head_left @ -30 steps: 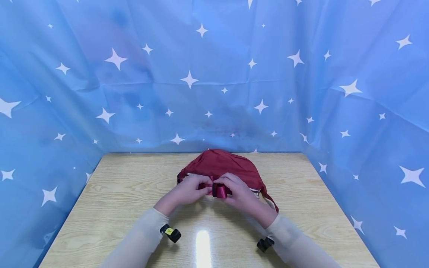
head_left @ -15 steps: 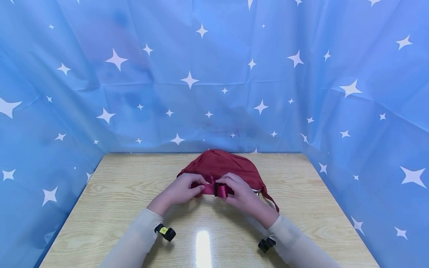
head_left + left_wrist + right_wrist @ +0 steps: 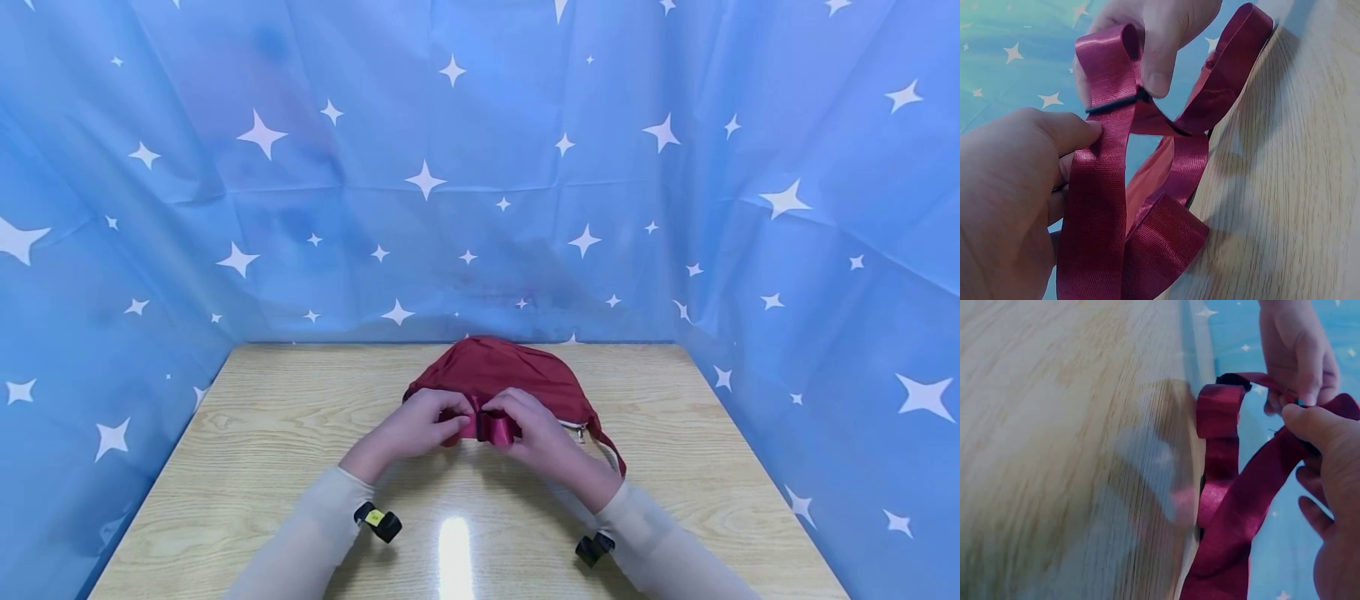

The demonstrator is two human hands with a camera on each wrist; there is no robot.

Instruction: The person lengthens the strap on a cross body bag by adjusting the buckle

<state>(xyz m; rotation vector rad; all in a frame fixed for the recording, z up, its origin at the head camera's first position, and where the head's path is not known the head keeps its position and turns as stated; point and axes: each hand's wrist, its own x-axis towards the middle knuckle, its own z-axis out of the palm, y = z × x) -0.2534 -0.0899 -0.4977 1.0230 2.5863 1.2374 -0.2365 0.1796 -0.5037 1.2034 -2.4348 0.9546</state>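
Observation:
A dark red waist bag (image 3: 510, 367) lies on the table with its zipper toward the person. In front of it both hands hold its shiny red strap (image 3: 1100, 181), which passes through a narrow black slide buckle (image 3: 1116, 102). My left hand (image 3: 420, 425) pinches the strap just left of the buckle. On the other side my right hand (image 3: 536, 429) pinches the strap by the buckle, where it bulges into a small loop (image 3: 1107, 53). More strap (image 3: 1219, 444) hangs in folds below the hands in the right wrist view.
The wood-grain table (image 3: 300, 408) reaches back to a blue curtain (image 3: 360, 208) with white stars, which also runs along both sides. At the bag's right end a zipper pull (image 3: 581, 435) and a strap end (image 3: 611, 450) hang out.
My left hand slid left along the strap, baring more of it beside the buckle, then came back right toward the buckle. The right hand has stayed nearly in place.

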